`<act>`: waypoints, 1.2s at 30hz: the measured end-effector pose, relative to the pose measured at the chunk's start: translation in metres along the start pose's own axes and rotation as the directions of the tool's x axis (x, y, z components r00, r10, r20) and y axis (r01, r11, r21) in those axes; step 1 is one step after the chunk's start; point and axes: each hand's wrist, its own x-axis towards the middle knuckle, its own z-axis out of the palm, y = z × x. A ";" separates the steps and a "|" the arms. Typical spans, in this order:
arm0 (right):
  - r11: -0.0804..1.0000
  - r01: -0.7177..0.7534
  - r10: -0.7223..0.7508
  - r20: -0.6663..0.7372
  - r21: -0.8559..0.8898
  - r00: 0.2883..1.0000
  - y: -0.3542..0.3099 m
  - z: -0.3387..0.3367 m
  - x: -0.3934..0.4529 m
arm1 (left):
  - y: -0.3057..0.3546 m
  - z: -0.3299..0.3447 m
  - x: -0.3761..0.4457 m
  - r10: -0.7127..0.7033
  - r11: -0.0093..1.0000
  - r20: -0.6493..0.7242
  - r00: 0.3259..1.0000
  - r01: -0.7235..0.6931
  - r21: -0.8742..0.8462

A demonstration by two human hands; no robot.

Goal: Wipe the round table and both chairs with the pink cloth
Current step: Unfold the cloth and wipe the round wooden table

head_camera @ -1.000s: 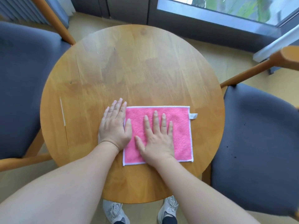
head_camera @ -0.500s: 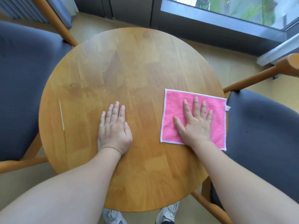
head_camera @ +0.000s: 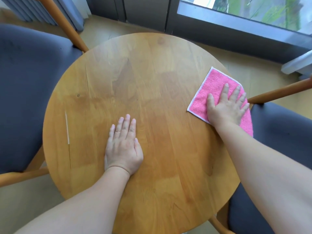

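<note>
The round wooden table (head_camera: 152,81) fills the middle of the view. The pink cloth (head_camera: 212,85), edged in white, lies at the table's right rim, and its right side hangs over the edge. My right hand (head_camera: 226,107) presses flat on the cloth with fingers spread. My left hand (head_camera: 124,146) rests flat on the bare wood near the table's centre front, holding nothing. A dark-cushioned chair (head_camera: 25,81) stands to the left and a second chair (head_camera: 283,129) to the right, its wooden armrest (head_camera: 278,92) close to the cloth.
A thin white streak (head_camera: 67,127) marks the table's left side. A window with a dark frame (head_camera: 236,22) runs along the far wall. Grey ribbed panels (head_camera: 33,10) stand at the far left. The floor is pale wood.
My right hand has slid the pink cloth from the table's front centre out to the right rim and further away from me. My left hand has stayed in place.
</note>
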 end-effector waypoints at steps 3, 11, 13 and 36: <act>1.000 0.000 0.000 0.007 -0.010 1.000 0.000 -0.001 -0.004 | 0.000 0.000 -0.001 0.007 1.000 -0.007 1.000 -0.007 -0.003; 0.957 0.281 -0.279 0.036 -0.074 0.960 -0.046 0.005 -0.047 | 0.000 -0.001 -0.003 -0.002 1.000 -0.022 1.000 0.001 -0.026; 0.930 0.361 -0.358 0.049 -0.064 0.932 -0.064 0.010 -0.070 | 0.000 -0.002 -0.004 -0.031 0.999 -0.032 0.999 0.030 -0.037; 0.785 0.615 -0.611 0.073 -0.076 0.789 -0.087 0.001 -0.029 | -0.001 -0.003 -0.001 -0.237 0.970 -0.048 0.970 0.233 -0.077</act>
